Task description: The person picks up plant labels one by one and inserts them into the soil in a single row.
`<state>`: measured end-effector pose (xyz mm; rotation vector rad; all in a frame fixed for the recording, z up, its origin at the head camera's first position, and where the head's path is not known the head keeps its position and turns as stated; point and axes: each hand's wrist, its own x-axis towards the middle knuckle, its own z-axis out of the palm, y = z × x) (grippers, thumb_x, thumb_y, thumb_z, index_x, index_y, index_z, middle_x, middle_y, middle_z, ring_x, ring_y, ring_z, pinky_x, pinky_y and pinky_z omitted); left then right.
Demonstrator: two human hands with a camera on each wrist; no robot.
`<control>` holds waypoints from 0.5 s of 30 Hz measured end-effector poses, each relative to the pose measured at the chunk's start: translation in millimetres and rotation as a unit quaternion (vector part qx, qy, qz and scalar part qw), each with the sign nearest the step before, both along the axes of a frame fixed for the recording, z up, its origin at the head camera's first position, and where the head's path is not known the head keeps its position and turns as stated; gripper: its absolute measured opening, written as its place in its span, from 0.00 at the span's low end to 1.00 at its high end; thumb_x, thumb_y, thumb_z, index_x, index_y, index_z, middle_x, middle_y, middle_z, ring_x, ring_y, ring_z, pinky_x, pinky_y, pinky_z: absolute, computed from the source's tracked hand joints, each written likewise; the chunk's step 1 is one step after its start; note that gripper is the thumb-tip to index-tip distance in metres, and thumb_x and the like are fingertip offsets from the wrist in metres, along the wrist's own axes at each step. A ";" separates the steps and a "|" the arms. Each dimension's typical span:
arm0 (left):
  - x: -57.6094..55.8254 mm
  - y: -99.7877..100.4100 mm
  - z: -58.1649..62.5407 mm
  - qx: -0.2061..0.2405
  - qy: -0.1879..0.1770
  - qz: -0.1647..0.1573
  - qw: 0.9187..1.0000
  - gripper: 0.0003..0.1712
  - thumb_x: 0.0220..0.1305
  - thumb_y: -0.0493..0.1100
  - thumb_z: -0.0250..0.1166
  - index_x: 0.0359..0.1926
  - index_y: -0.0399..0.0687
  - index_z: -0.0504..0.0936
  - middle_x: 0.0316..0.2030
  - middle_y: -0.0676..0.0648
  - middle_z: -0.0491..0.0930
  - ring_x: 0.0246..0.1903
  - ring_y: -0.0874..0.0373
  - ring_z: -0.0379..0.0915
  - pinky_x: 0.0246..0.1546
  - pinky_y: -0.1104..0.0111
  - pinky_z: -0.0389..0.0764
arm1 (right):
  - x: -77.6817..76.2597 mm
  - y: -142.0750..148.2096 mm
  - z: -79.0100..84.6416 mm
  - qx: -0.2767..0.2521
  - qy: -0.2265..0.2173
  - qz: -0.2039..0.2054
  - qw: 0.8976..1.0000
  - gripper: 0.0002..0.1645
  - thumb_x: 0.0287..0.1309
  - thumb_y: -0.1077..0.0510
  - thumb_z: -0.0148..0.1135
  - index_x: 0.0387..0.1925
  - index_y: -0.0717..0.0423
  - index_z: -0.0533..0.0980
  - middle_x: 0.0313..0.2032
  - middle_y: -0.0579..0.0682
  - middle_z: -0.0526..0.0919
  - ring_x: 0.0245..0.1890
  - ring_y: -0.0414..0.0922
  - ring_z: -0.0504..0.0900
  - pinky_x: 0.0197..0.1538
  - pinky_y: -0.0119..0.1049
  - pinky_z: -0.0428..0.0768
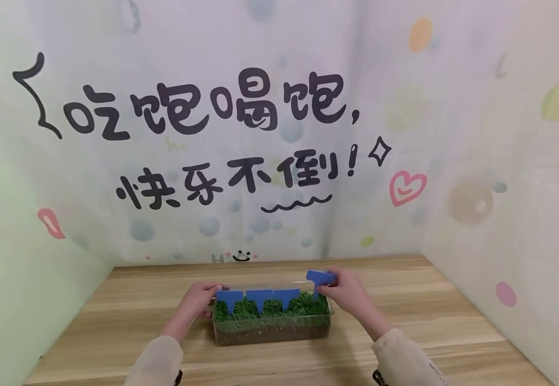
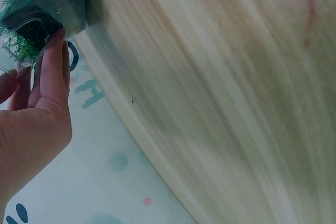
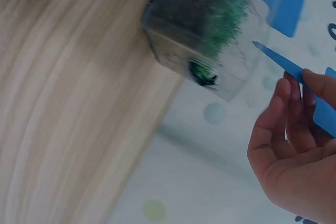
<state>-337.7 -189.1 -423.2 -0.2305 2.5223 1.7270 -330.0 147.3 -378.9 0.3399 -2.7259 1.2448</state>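
A clear plastic box (image 1: 272,333) holds dark soil under green grass (image 1: 312,308). Three blue T-shaped plant labels stand in a row in the grass: a left one (image 1: 229,296), a middle one (image 1: 259,296) and a right one (image 1: 286,296). My left hand (image 1: 196,301) grips the left end of the box, thumb near the rim and fingers along the outer end wall. Between thumb and fingers my right hand (image 3: 299,150) pinches another blue plant label (image 3: 283,62), its pointed stem toward the box. In the head view this label is upright above the grass's right end.
The box sits on a wood-grain table (image 1: 130,321). Behind it hangs a pale printed backdrop (image 1: 241,230) with black lettering, and pale side walls stand left and right. The box's end wall has a dark round opening (image 3: 203,73).
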 end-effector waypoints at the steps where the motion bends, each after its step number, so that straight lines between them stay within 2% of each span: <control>1: -0.1 0.4 -0.4 0.002 0.000 0.000 1.000 0.19 0.78 0.40 0.50 0.57 0.37 0.82 0.49 0.36 0.82 0.39 0.56 0.79 0.31 0.63 0.85 | -2.4 -1.7 -3.5 0.002 0.002 -0.002 1.000 0.05 0.56 0.63 0.70 0.32 0.59 0.80 0.27 0.50 0.81 0.25 0.42 0.76 0.28 0.33 0.73; 4: -0.4 1.2 -1.2 0.003 -0.001 0.002 1.000 0.19 0.78 0.40 0.50 0.57 0.37 0.82 0.49 0.36 0.82 0.40 0.56 0.80 0.31 0.63 0.85 | -7.4 -4.3 -12.1 0.006 0.006 -0.004 1.000 0.06 0.55 0.64 0.70 0.28 0.56 0.79 0.24 0.48 0.79 0.23 0.42 0.71 0.27 0.33 0.70; 11: -1.1 1.5 -0.9 0.000 0.000 0.000 1.000 0.18 0.77 0.40 0.50 0.56 0.38 0.83 0.50 0.36 0.81 0.40 0.55 0.80 0.31 0.63 0.85 | -7.6 -4.6 -18.7 0.007 0.006 0.000 1.000 0.04 0.57 0.65 0.69 0.29 0.55 0.81 0.27 0.49 0.82 0.23 0.42 0.71 0.28 0.34 0.70; 15: -1.4 -0.2 -2.1 -0.005 0.001 -0.002 1.000 0.18 0.78 0.40 0.50 0.57 0.38 0.82 0.50 0.36 0.81 0.39 0.55 0.79 0.30 0.64 0.85 | -9.3 -7.5 -22.2 0.050 0.022 0.009 0.998 0.06 0.56 0.65 0.70 0.28 0.53 0.81 0.26 0.47 0.82 0.23 0.41 0.72 0.28 0.33 0.71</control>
